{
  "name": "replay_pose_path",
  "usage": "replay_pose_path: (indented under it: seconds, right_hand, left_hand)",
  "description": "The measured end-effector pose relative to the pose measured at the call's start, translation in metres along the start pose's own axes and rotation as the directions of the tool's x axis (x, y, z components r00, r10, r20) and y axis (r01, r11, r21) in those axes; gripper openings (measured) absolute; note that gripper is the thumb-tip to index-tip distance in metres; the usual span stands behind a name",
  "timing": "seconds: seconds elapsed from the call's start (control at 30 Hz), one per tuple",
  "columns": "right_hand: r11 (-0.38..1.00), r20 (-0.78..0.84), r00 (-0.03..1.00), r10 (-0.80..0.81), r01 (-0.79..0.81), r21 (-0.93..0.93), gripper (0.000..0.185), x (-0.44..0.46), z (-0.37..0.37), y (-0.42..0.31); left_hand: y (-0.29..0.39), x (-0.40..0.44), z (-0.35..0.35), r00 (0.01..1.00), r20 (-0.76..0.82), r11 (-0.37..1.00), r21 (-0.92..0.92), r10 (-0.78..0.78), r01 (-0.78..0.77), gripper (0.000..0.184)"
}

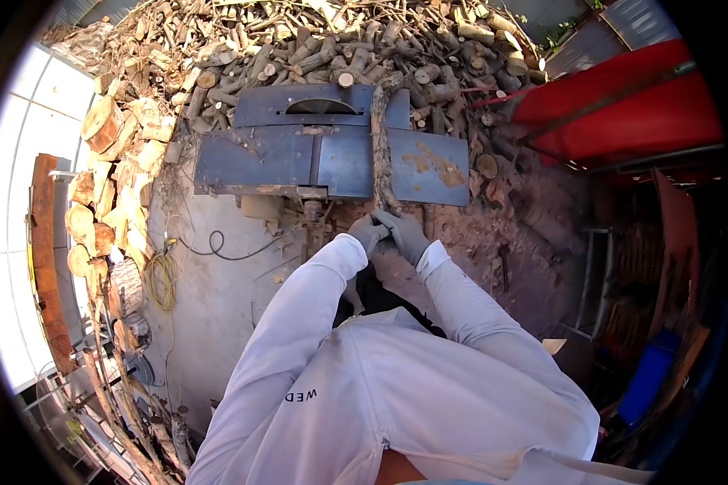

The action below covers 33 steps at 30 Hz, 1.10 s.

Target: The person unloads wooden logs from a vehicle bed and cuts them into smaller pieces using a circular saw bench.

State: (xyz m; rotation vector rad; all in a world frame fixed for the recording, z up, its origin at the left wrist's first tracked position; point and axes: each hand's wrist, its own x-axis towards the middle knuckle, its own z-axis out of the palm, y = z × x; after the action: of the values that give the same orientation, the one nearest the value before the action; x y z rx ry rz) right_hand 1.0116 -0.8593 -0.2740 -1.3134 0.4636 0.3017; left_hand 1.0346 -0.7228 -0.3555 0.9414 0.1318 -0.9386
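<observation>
A long, slightly crooked log [381, 145] lies across the blue metal table of a saw [344, 166], its near end sticking out over the front edge toward me. Both of my gloved hands are at that near end. My left hand [369, 234] is closed around it from the left, and my right hand [407, 234] closes on it from the right, close beside the left. Left of the log, a round saw blade [321, 106] shows in a slot at the table's far part. Whether the blade turns I cannot tell.
A big heap of cut logs [299, 56] rises behind the saw. Split wood [105, 218] is stacked along the left wall. A coiled yellow cable [161, 280] lies on the floor at left. A red sheet [623, 105] and a metal frame [594, 283] stand at right.
</observation>
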Motion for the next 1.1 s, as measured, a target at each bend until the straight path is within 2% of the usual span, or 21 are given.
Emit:
replay_pose_path:
  seconds: [0.03,0.07,0.1,0.13,0.17,0.2,0.23,0.27,0.3,0.33,0.37,0.4,0.47,0.57,0.63,0.73,0.83,0.93,1.03,1.07,1.1]
  right_hand:
    - [0.993,0.017,0.994,0.109,-0.108,-0.046,0.042,0.009,-0.002,-0.005]
    - [0.992,0.022,0.993,0.113,-0.112,-0.050,0.042,0.027,-0.006,0.003]
    - [0.937,-0.049,0.991,0.124,-0.133,-0.322,0.048,0.052,-0.014,0.023]
    - [0.810,-0.118,0.987,0.111,-0.159,-0.565,0.055,0.069,-0.017,0.034]
    - [0.812,-0.112,0.987,0.114,-0.158,-0.563,0.055,0.068,-0.011,0.021]
    - [0.779,-0.115,0.982,0.150,-0.189,-0.598,0.060,0.058,0.003,-0.005]
    - [0.743,-0.119,0.976,0.181,-0.215,-0.634,0.064,0.056,0.016,-0.023]
    - [0.554,-0.150,0.988,-0.030,-0.109,-0.826,0.059,0.076,0.019,-0.001]
    - [0.556,-0.144,0.989,-0.025,-0.106,-0.824,0.059,0.078,0.028,-0.009]
    - [0.586,-0.143,0.989,0.031,-0.134,-0.799,0.059,0.076,0.039,-0.029]
    - [0.614,-0.140,0.987,0.084,-0.162,-0.773,0.059,0.076,0.048,-0.042]
    - [0.618,-0.119,0.992,0.042,-0.120,-0.777,0.066,0.083,0.052,-0.039]
    - [0.580,-0.122,0.992,0.011,-0.106,-0.808,0.064,0.103,0.054,-0.010]
    - [0.523,-0.112,0.993,-0.040,-0.075,-0.849,0.060,0.112,0.061,-0.003]
    - [0.505,-0.097,0.994,-0.050,-0.059,-0.861,0.059,0.113,0.064,0.000]
    - [0.493,-0.074,0.996,-0.042,-0.044,-0.869,0.058,0.117,0.071,-0.002]
    - [0.493,-0.050,0.998,0.037,-0.062,-0.868,0.054,0.114,0.076,-0.009]
    - [0.499,-0.056,0.998,0.029,-0.063,-0.864,0.053,0.108,0.083,-0.019]
    - [0.501,-0.021,0.995,0.100,-0.068,-0.863,0.055,0.103,0.088,-0.032]
    - [0.388,0.183,0.978,0.097,0.132,-0.912,0.057,0.102,0.095,-0.038]
    - [0.268,0.377,0.919,0.119,0.336,-0.903,0.059,0.101,0.103,-0.045]
  left_hand:
    - [0.014,-0.013,0.015,1.000,-0.010,0.996,-0.088,0.030,-0.031,0.031]
    - [0.029,-0.026,0.031,0.998,-0.022,0.983,-0.173,0.060,-0.063,0.036]
    - [0.041,-0.040,0.041,0.998,-0.029,0.982,-0.177,0.061,-0.065,0.036]
    - [0.050,-0.057,0.046,0.988,-0.131,0.989,0.131,0.087,-0.070,0.045]
    - [0.053,-0.073,0.043,0.966,-0.219,0.903,0.428,0.139,-0.033,0.054]
    - [0.023,-0.076,0.010,0.939,-0.311,0.860,0.510,0.145,0.036,0.078]
    - [0.005,-0.095,-0.012,0.940,-0.321,0.896,0.443,0.119,0.038,0.076]
    - [-0.005,-0.119,-0.027,0.940,-0.329,0.927,0.373,0.094,0.038,0.075]
    - [0.007,-0.153,-0.026,0.924,-0.381,0.879,0.448,0.021,0.165,0.070]
    - [-0.010,-0.180,-0.047,0.909,-0.414,0.862,0.477,0.048,0.173,0.063]
    - [-0.042,-0.203,-0.085,0.906,-0.422,0.872,0.438,-0.014,0.218,0.057]
    - [-0.056,-0.235,-0.090,0.835,-0.550,0.858,0.420,-0.017,0.294,0.061]
    - [-0.081,-0.298,-0.098,0.638,-0.769,0.844,0.328,-0.021,0.424,0.071]
    - [-0.160,-0.373,-0.131,0.475,-0.878,0.902,0.161,-0.055,0.401,0.069]
    - [-0.185,-0.408,-0.118,0.454,-0.889,0.903,0.147,-0.058,0.404,0.068]
    - [-0.227,-0.438,-0.102,0.407,-0.897,0.902,0.021,-0.174,0.432,0.066]
    - [-0.261,-0.451,-0.094,0.376,-0.890,0.895,-0.074,-0.259,0.440,0.065]
    - [-0.267,-0.450,-0.090,0.365,-0.884,0.899,-0.125,-0.293,0.419,0.064]
    - [-0.261,-0.443,-0.094,0.362,-0.884,0.924,-0.167,-0.294,0.344,0.063]
    - [-0.250,-0.439,-0.094,0.360,-0.887,0.938,-0.189,-0.291,0.291,0.063]
    - [-0.239,-0.433,-0.096,0.357,-0.889,0.951,-0.220,-0.287,0.216,0.063]
